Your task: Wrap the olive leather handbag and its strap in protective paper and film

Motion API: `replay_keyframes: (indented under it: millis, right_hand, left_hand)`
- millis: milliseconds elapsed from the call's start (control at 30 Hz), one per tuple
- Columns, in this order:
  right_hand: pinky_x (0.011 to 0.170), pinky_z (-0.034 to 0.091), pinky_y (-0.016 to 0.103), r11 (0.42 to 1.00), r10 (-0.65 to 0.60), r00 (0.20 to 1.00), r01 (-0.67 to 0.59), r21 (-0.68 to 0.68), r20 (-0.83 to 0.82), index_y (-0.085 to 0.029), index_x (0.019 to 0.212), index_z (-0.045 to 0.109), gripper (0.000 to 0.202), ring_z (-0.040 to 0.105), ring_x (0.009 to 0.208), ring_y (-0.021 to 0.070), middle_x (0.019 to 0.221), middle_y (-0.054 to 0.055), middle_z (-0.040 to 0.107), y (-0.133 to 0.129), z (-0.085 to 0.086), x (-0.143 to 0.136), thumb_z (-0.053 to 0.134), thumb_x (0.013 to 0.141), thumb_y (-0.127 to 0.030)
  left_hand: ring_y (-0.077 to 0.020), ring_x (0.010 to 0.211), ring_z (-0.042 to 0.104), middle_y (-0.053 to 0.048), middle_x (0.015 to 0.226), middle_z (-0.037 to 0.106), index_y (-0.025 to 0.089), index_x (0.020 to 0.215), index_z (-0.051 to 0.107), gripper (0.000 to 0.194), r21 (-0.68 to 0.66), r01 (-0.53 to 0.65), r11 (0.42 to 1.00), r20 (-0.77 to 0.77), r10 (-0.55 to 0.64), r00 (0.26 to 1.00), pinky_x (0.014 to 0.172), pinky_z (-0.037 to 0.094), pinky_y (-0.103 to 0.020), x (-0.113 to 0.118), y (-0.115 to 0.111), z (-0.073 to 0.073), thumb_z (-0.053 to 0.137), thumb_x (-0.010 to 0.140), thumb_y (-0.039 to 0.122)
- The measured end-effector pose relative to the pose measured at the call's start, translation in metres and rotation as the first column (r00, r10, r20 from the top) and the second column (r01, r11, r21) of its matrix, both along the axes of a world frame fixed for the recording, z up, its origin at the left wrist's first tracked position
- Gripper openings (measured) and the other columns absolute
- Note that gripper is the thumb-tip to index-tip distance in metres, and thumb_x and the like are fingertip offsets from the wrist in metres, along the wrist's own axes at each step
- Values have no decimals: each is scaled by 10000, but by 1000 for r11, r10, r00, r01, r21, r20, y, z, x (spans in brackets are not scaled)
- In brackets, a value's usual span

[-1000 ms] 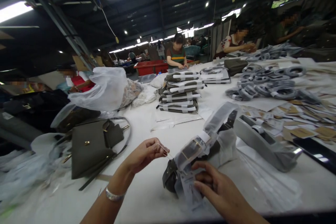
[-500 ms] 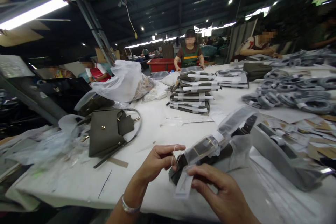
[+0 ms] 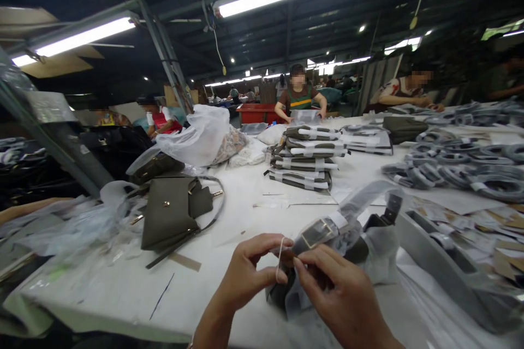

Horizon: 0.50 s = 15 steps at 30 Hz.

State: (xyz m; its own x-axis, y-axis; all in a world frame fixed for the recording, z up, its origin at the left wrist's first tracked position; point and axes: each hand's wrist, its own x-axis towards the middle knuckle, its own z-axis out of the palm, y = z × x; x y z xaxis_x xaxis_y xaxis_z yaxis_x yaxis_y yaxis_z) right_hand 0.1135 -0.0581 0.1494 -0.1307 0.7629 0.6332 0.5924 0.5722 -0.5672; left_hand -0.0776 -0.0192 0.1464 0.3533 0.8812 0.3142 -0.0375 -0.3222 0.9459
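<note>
My left hand (image 3: 256,262) holds a thin white string loop (image 3: 280,259), stretched between the thumb and fingers. Close beside it, my right hand (image 3: 338,289) is closed in a pinch near the string; what sits between its fingertips is mostly hidden, with a small brownish piece showing there. Beneath both hands lies a dark olive bag part wrapped in translucent film. A gold-coloured buckle (image 3: 317,233) under clear wrap shows just beyond my fingers. Behind my right hand, a dark strap end (image 3: 393,204) sticks up out of the wrapping.
An olive handbag (image 3: 166,212) lies left on the white table (image 3: 229,218). Wrapped olive pieces (image 3: 307,163) are stacked farther back. Coiled grey straps (image 3: 462,161) cover the right side, beside a grey tray-like piece (image 3: 450,267). A co-worker (image 3: 301,95) stands across the table.
My right hand has moved up and left, closer to my left hand. The white tag it held before is no longer plainly seen. The view has shifted slightly.
</note>
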Motion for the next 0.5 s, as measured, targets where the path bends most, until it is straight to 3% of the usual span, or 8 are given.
replay_keyframes:
  millis: [100, 200, 333, 433, 500]
  right_hand:
    - [553, 487, 208, 995, 62, 998, -62, 77, 8, -217, 843, 685, 143, 633, 620, 133, 710, 20, 654, 0, 0, -1, 578, 937, -210]
    - [700, 562, 207, 983, 133, 991, -130, 132, -16, -214, 1024, 700, 164, 700, 775, 146, 867, 44, 725, 1, -2, 4, 567, 943, -162]
    - [839, 587, 235, 985, 48, 999, -46, 167, -8, -220, 1234, 649, 305, 725, 940, 173, 1070, 70, 749, 2, -11, 17, 544, 955, -155]
    - [806, 603, 242, 983, -32, 995, 15, 184, 90, -217, 1393, 541, 428, 744, 903, 179, 1141, 78, 741, 4, -16, 26, 540, 967, -188]
    - [778, 608, 230, 977, -66, 991, 41, 207, 115, -201, 1403, 531, 429, 753, 859, 172, 1136, 73, 745, 7, -15, 29, 546, 975, -227]
  left_hand:
    - [-248, 1004, 643, -61, 1059, 726, 276, 1079, 746, 399, 77, -107, 991, -146, 117, 982, 922, 485, -343, 3, -10, 7, 864, 700, 328]
    - [-211, 900, 656, -22, 981, 730, 309, 1087, 732, 352, 143, -270, 952, -236, 298, 925, 839, 501, -305, 4, -22, 10, 825, 748, 322]
    - [-183, 810, 671, 18, 840, 721, 345, 1123, 701, 364, 364, -469, 805, -274, 574, 772, 798, 512, -278, 1, -39, 13, 801, 776, 294]
    - [-153, 718, 673, 37, 787, 712, 338, 1160, 665, 374, 582, -485, 653, -218, 699, 681, 736, 534, -255, -1, -48, 11, 755, 816, 222]
    - [-134, 691, 672, 47, 766, 700, 314, 1173, 644, 350, 677, -450, 582, -173, 721, 672, 711, 541, -234, 0, -52, 5, 713, 849, 201]
